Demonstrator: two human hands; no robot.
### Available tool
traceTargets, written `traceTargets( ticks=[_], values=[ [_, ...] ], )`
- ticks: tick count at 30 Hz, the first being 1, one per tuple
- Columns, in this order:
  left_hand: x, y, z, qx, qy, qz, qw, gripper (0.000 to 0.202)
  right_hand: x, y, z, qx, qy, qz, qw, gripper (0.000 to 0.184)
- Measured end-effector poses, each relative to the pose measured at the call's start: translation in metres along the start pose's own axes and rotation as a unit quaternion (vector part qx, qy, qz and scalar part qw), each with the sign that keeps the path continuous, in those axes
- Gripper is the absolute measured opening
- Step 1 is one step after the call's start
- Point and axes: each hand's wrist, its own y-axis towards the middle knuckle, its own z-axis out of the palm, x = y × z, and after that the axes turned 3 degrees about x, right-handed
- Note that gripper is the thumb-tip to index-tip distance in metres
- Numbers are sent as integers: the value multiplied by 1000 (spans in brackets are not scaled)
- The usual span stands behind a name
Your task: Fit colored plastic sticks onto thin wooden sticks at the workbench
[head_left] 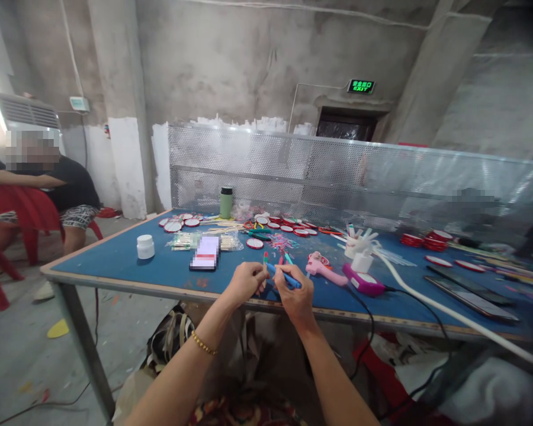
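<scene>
Over the near edge of the blue table (115, 260), my two hands work close together. My right hand (296, 293) is closed around a blue pen-shaped tool (288, 278), whose tip points left toward the other hand. In a pinch, my left hand (247, 283) grips a small stick-like piece (265, 258) with a red and green top; its lower part is hidden by the fingers. Just behind the hands lie slim pink and teal pieces (288, 258). To the right of my right hand is a pink handled device (326, 271).
A purple device (365, 283) with a black cable lies at the right, near a white cup of sticks (359, 244). A pale hose (453, 319) crosses the right side. A phone (205, 251), white jar (145, 247) and green bottle (226, 203) stand leftward. A person (73, 177) sits at far left.
</scene>
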Motion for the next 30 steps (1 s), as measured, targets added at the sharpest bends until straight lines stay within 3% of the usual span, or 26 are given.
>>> traceTargets(
  ticks=[30],
  values=[
    [-1, -2, 1, -2, 8, 7, 1000, 20, -2, -1, 0, 3, -3, 5, 1000, 18]
  ],
)
